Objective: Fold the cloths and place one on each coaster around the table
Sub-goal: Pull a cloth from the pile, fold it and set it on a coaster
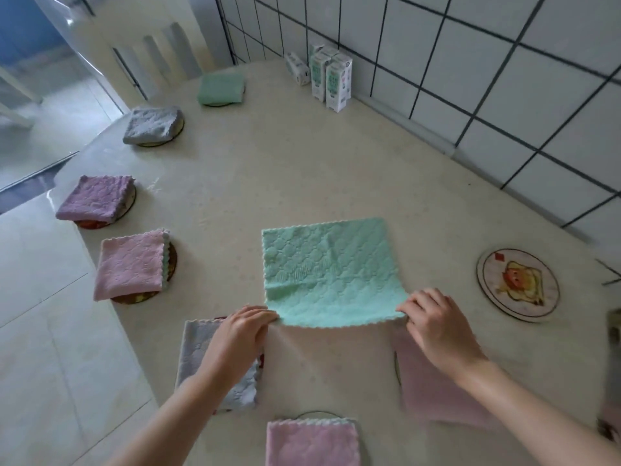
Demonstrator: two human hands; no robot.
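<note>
Head view, green cloth corners pinched, both hands

Cloths, coasters on table

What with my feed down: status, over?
Left hand, right hand pinch green cloth at near corners. Cloth spread, unfolded. Bare coaster to its right; nothing between.

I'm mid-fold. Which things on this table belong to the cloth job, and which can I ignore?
Job in hand:
- mint cloth, near corners pinched by the left hand and right hand
- bare coaster on the right
- folded cloths already on coasters, such as the purple cloth and the grey cloth

Lying about:
- cartons by the tiled wall
- chair
</note>
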